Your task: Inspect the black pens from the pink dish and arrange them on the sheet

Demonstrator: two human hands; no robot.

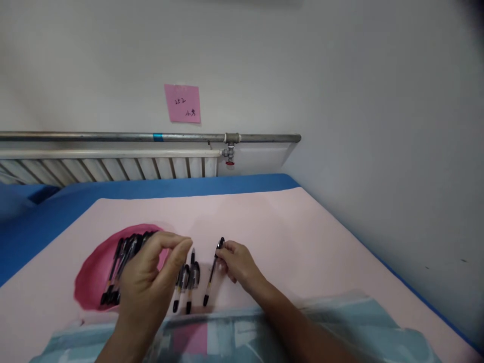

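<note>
My right hand (pixel 236 264) pinches the top end of a black pen (pixel 212 275) that lies on the pink sheet (pixel 295 227). Just left of it, two more black pens (pixel 189 282) lie side by side on the sheet. My left hand (pixel 151 282) hovers above them with thumb and fingers curled close together; nothing shows between the fingertips. Behind that hand a pink bowl (pixel 88 285) holds several black pens (pixel 121 262).
The pink sheet covers a blue table (pixel 151 189) set in a corner against white walls. A radiator (pixel 113 169) and a metal pipe (pixel 151 136) run along the back wall under a pink sticky note (pixel 182 103). A teal patterned cloth (pixel 340 322) lies at the near edge.
</note>
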